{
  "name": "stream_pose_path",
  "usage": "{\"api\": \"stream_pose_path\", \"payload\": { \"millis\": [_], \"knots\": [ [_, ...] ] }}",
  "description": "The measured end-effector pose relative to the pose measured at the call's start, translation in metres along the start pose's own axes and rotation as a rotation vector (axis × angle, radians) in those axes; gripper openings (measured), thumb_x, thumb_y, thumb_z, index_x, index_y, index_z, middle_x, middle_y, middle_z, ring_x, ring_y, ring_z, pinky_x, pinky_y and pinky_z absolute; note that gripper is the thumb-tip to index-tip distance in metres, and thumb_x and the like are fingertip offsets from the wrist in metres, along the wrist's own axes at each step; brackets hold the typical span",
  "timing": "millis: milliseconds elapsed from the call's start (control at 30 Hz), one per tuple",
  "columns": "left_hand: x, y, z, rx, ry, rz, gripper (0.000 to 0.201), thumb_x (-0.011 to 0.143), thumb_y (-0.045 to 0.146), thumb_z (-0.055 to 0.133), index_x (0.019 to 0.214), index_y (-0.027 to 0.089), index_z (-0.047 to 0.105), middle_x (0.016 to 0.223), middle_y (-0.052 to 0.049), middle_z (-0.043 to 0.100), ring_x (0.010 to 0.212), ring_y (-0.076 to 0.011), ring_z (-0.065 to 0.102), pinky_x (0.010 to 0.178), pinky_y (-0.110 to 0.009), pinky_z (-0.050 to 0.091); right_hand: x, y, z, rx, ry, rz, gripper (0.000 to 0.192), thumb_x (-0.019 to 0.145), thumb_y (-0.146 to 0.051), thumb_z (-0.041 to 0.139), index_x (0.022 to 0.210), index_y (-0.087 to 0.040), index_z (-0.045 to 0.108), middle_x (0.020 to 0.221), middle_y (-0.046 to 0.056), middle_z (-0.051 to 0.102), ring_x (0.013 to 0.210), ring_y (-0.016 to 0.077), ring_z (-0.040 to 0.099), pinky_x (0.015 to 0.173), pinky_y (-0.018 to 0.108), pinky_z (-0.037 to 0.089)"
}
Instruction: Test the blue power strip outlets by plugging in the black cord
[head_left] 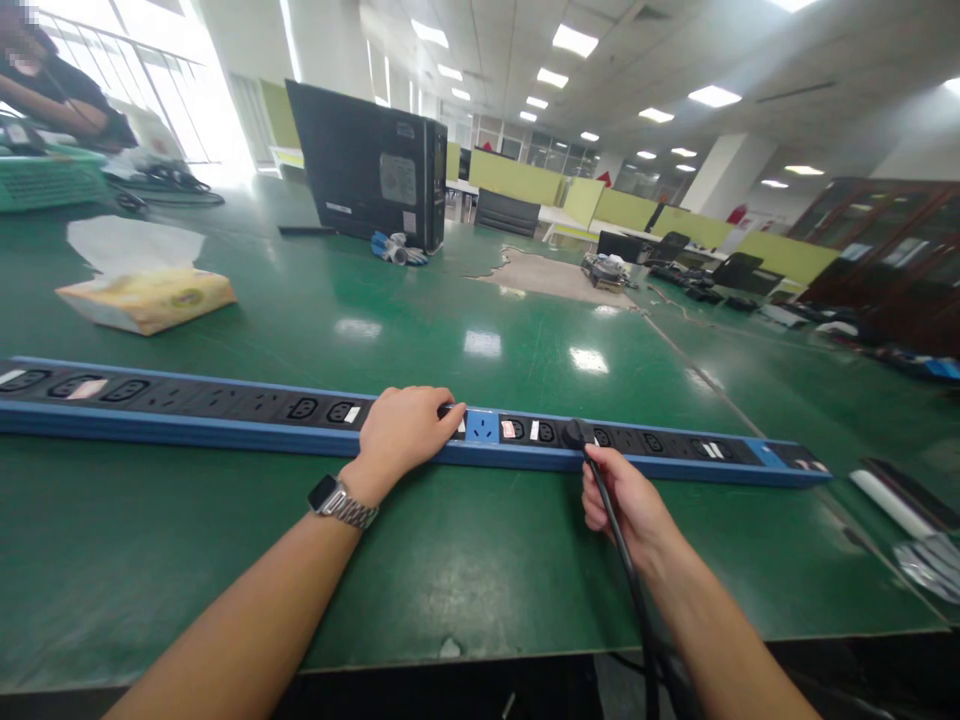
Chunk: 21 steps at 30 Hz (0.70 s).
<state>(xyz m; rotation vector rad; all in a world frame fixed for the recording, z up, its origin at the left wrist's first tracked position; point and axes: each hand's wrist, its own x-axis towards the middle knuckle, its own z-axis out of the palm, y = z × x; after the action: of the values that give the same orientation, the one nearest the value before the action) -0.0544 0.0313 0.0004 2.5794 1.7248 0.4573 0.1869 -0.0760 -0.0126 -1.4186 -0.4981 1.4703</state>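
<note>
A long blue and black power strip [405, 458] lies across the green table, its row of sockets facing up. My left hand [409, 430] rests over its middle, fingers wrapped across the top and gripping it, beside a blue socket section. A watch with a metal band is on that wrist. My right hand [626, 500] is closed on a black power cord [611, 505] just below its plug. The plug [576, 433] sits at a socket right of the middle; how deep it is in, I cannot tell. From my hand the cord runs down past the table's front edge.
A tissue pack [150, 300] stands behind the strip at the left. Farther back are a black computer tower [367, 160], blue-grey gloves [397, 248] and a green basket [49, 180] near another person [67, 95]. A white roll-like item [892, 500] lies at the right.
</note>
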Motion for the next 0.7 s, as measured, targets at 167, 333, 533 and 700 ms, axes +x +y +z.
{"api": "stream_pose_path", "payload": {
  "millis": [167,333,533,700],
  "knots": [
    [0.000,0.000,-0.002,-0.001,-0.015,-0.012,0.045,0.091,0.050,0.036,0.093,0.025,0.073,0.092,-0.006,0.075,0.085,-0.0246,0.067,0.072,-0.034,0.044,-0.017,-0.024,-0.005,0.127,-0.095,0.080,0.022,0.091,-0.032,0.050,0.092,-0.015,0.063,0.049,-0.007,0.047,0.034,0.0046,0.039,0.034,0.016,0.028],
    [0.001,-0.001,-0.001,0.005,-0.017,0.004,0.045,0.092,0.050,0.035,0.092,0.025,0.073,0.092,-0.006,0.075,0.086,-0.0247,0.067,0.074,-0.035,0.044,-0.022,-0.033,-0.011,0.151,-0.198,0.051,0.024,0.086,-0.031,0.061,0.101,-0.013,0.064,0.047,-0.012,0.031,0.032,0.0006,0.022,0.032,0.013,0.015],
    [0.002,0.000,0.000,0.013,-0.018,-0.010,0.045,0.092,0.049,0.036,0.093,0.025,0.073,0.093,-0.006,0.075,0.087,-0.0256,0.068,0.075,-0.036,0.045,-0.036,-0.015,-0.020,0.104,-0.204,-0.333,0.032,0.084,-0.052,0.061,0.093,-0.022,0.067,0.045,-0.012,0.016,0.033,0.0017,0.011,0.036,0.017,0.021],
    [0.002,0.001,0.000,0.004,-0.011,-0.024,0.046,0.090,0.051,0.036,0.093,0.025,0.074,0.092,-0.006,0.075,0.086,-0.0272,0.068,0.074,-0.037,0.045,-0.064,-0.051,-0.055,-0.087,-0.017,-0.525,0.024,0.085,-0.047,0.056,0.090,-0.026,0.065,0.052,-0.006,0.032,0.037,0.0049,0.023,0.038,0.022,0.024]
  ]
}}
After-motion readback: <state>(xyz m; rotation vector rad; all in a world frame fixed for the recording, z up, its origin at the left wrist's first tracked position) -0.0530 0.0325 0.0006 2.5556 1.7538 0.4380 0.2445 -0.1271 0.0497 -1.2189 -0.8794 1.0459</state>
